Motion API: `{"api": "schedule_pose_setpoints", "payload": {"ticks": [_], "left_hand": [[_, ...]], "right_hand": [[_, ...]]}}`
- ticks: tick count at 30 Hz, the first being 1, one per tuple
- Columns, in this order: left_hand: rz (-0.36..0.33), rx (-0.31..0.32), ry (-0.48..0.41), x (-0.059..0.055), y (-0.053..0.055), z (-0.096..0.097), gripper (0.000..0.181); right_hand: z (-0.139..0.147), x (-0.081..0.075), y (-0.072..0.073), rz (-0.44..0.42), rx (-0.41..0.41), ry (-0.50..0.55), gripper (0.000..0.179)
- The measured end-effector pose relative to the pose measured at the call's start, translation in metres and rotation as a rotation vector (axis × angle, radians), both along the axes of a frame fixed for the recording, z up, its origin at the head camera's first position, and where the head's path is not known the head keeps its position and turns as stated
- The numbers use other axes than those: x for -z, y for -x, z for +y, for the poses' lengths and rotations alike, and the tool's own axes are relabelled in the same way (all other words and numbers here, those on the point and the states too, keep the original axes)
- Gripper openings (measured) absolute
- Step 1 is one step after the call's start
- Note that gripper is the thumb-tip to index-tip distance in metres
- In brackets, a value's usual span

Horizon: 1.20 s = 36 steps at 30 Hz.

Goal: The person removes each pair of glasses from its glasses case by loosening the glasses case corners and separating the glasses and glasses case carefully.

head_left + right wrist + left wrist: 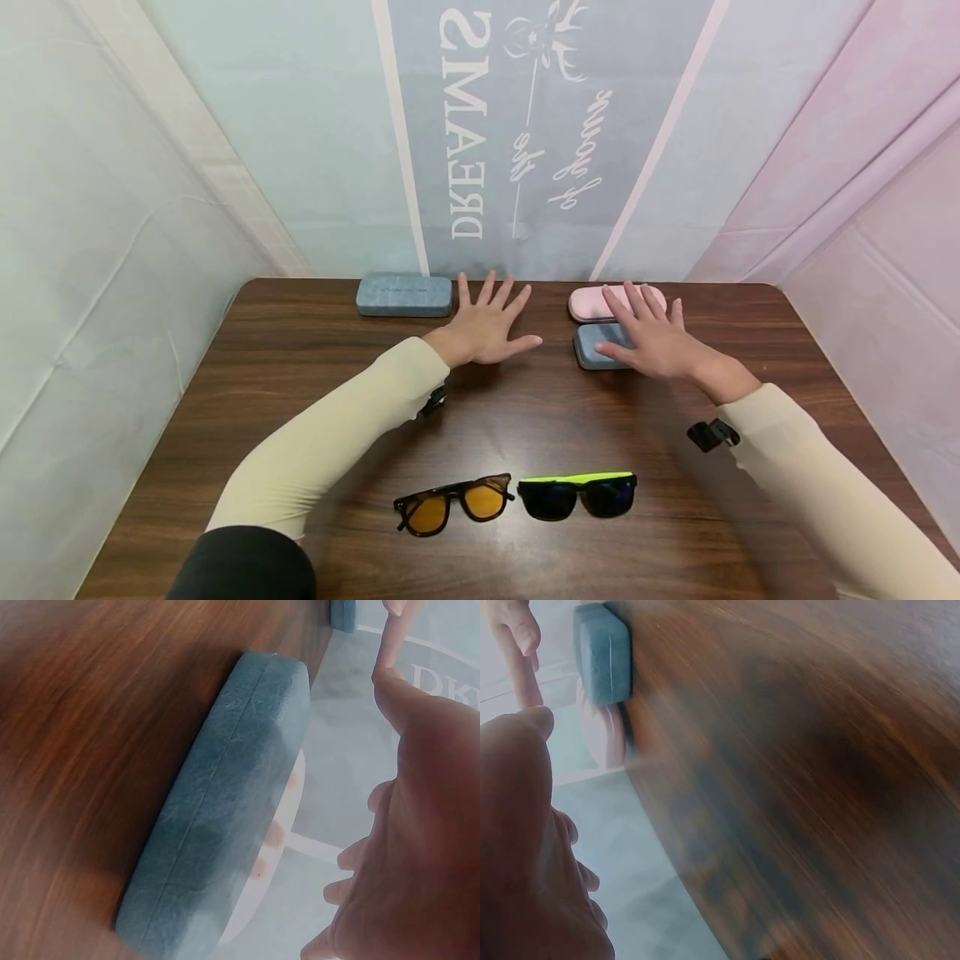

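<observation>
Blue case [609, 332] lies beneath the spread right hand [654, 340], its long axis running left to right across the desk [525, 417]; a pink case [588, 306] lies parallel just beyond it. Spread too, the left hand [483, 329] hovers just right of a lettered blue case [405, 297], which also lies crosswise.

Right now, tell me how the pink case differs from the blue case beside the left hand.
The pink case has rounded ends; the blue case looks boxier. The pink case is partly hidden by the right hand; the blue case shows fully. Both lie near the table's far edge.
</observation>
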<state>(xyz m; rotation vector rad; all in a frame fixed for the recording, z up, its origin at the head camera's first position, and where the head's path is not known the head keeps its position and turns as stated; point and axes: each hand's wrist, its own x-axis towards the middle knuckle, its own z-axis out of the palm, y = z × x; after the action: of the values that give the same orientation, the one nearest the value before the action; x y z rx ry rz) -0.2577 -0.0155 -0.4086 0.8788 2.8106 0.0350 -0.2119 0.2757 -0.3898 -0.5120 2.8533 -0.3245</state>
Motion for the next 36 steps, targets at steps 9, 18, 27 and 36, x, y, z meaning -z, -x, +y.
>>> {"api": "schedule_pose_setpoints", "payload": {"ticks": [9,18,27,36], "left_hand": [[-0.003,-0.013,0.002,0.001,0.003,-0.015,0.085],[-0.040,-0.043,-0.018,0.005,0.003,-0.034,0.085],[-0.035,-0.063,-0.038,0.005,0.008,-0.048,0.084],[-0.049,-0.108,-0.068,0.011,0.008,-0.070,0.084]], "right_hand": [[-0.013,-0.004,0.007,-0.050,-0.008,-0.010,0.091],[-0.022,-0.005,0.013,-0.066,-0.030,-0.003,0.090],[-0.031,-0.005,0.018,-0.085,-0.028,0.013,0.091],[-0.046,-0.008,0.023,-0.078,-0.047,-0.011,0.088]]}}
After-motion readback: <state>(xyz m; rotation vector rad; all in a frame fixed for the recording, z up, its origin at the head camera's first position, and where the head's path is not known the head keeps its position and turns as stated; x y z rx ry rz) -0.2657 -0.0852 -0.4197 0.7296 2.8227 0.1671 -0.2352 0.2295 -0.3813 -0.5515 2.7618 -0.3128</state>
